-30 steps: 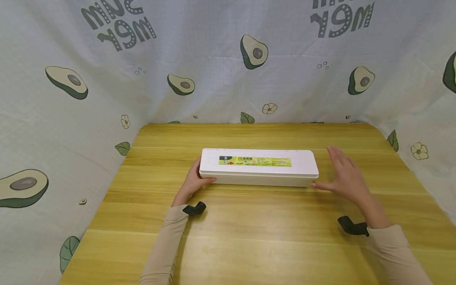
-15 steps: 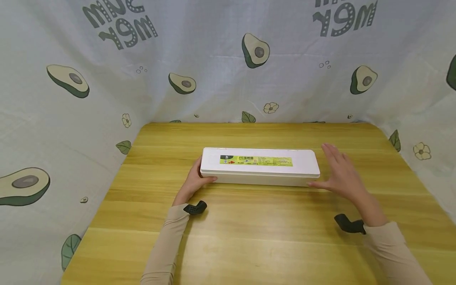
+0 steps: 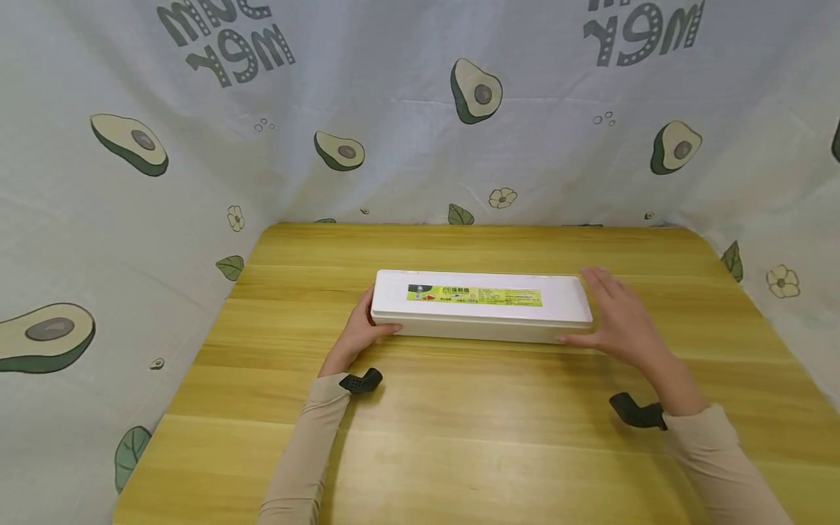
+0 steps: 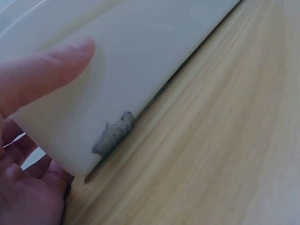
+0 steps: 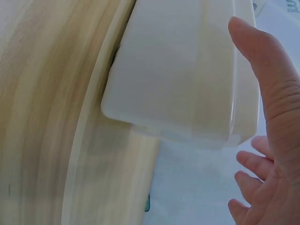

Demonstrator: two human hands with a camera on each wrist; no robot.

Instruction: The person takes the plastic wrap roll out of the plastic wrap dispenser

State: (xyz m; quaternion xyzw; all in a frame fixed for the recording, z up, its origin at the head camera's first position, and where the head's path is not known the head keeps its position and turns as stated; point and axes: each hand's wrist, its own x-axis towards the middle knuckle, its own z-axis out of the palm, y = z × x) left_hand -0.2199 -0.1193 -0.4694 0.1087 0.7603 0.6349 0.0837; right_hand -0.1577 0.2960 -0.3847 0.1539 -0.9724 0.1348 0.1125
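A long white cling film box [image 3: 482, 310] with a hinged lid and a green-yellow label [image 3: 474, 295] lies across the wooden table. My left hand [image 3: 357, 332] grips its left end, thumb on the front wall and the other fingers round the end. In the left wrist view the thumb [image 4: 51, 70] lies flat on the white wall, above a torn grey patch [image 4: 112, 136] at the bottom edge. At the right end my right hand [image 3: 620, 321] is spread wide, its thumb [image 5: 267, 61] near the front corner and its fingers apart from the end wall.
The wooden table [image 3: 459, 437] reaches back to a pale curtain [image 3: 394, 109] printed with avocados, which hangs behind it and along both sides. Black wrist-worn pieces [image 3: 361, 380] sit at both sleeve cuffs.
My right hand has moved left, closer to the box's right end, its thumb now overlapping the front corner. The left hand keeps its grip, and the head view has shifted slightly.
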